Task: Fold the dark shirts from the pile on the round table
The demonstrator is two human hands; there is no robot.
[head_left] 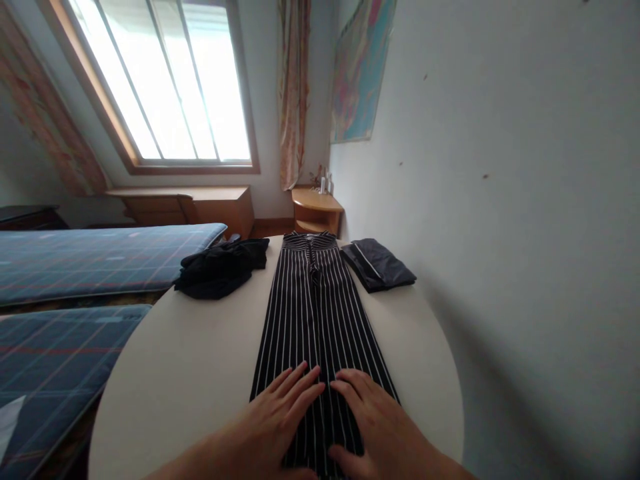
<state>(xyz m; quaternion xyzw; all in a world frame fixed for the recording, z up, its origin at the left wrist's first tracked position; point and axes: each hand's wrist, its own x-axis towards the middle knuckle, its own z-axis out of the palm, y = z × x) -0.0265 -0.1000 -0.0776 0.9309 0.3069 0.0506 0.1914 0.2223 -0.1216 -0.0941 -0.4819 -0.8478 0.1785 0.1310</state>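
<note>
Black trousers with white stripes lie spread lengthwise on a round white table, waistband at the far edge and legs toward me. Flat on the left leg rests my left hand, its fingers stretched out. My right hand lies over the right leg, fingers extended and slightly bent, thumb apart. Neither hand grips the cloth. The lower ends of the legs are partly hidden by my hands and the frame's bottom edge.
A loosely bundled black garment sits at the table's far left, and a folded dark garment at the far right. Blue plaid mattresses stand to the left. A wall runs close along the right.
</note>
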